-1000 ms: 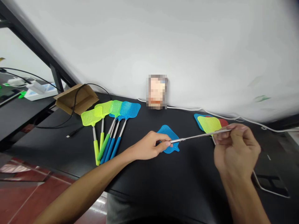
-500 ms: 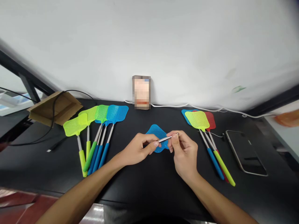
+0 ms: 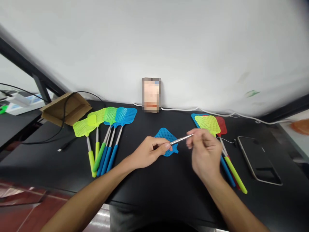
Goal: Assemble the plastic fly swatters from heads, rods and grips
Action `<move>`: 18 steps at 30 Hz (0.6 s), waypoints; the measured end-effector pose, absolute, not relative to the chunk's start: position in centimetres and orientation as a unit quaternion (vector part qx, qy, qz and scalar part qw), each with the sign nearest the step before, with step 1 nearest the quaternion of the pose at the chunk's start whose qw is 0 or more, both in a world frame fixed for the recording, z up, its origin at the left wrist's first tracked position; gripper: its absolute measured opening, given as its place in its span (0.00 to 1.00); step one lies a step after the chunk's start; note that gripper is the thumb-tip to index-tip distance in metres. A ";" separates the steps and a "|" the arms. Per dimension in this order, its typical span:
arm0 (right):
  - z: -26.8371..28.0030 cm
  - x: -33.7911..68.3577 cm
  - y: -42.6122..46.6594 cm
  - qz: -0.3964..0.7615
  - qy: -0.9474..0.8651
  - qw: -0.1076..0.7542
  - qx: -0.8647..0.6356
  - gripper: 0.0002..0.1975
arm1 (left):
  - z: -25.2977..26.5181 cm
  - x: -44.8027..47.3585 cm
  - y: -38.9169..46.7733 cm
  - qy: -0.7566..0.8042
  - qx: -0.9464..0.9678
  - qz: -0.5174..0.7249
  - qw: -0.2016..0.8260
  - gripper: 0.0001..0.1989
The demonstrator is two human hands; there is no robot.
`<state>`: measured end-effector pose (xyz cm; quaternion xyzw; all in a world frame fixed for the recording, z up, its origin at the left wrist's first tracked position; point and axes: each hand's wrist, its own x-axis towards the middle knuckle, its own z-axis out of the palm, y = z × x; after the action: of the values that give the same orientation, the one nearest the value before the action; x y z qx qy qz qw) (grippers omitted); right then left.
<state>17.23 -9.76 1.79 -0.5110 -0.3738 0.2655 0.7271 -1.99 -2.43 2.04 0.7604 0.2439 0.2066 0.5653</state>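
My left hand (image 3: 154, 150) is closed round one end of a thin silver telescopic rod (image 3: 181, 140), thumb and forefinger pinching it. The fingers of my right hand (image 3: 206, 151) are bent at the rod's far, thinner end, slightly blurred; they appear to pinch its tip. Below the rod a blue fly swatter head (image 3: 165, 135) with a short neck lies flat on the black table (image 3: 154, 187), partly behind my left fingers. Just beyond my right hand lie several fly swatters, a yellow-green one (image 3: 207, 124) on top of a red one (image 3: 222, 125) and a blue one (image 3: 196, 116).
Several yellow, green and blue fly swatters (image 3: 113, 135) lie fanned out at left. Behind them are a cardboard box (image 3: 65, 109) and black cable (image 3: 63, 119). A blurred-out upright box (image 3: 151, 95) leans against the wall. At right lies a phone (image 3: 259, 161); white cable runs along the wall.
My right hand has moved right, away from my left hand, and more of the silver rod shows between them. The whole view has shifted slightly.
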 end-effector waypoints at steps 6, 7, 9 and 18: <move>5.2 25.8 -9.8 0.165 -0.223 0.845 -0.457 0.12 | 1.8 -2.0 -2.3 0.240 0.811 0.177 0.503 0.20; 5.4 26.6 -9.9 0.165 -0.220 0.846 -0.456 0.12 | 1.8 -2.0 -2.4 0.238 0.814 0.176 0.500 0.20; 5.5 27.2 -9.9 0.165 -0.227 0.845 -0.455 0.13 | 1.8 -2.0 -2.4 0.235 0.818 0.180 0.493 0.20; 3.3 23.8 -8.6 0.176 -0.270 0.817 -0.479 0.17 | 0.9 -2.3 -1.8 0.250 0.820 0.219 0.467 0.19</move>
<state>23.76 -8.61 3.26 -0.4786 -0.2704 0.1762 0.8166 -2.35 -1.79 0.85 0.8196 0.2499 0.2190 0.4667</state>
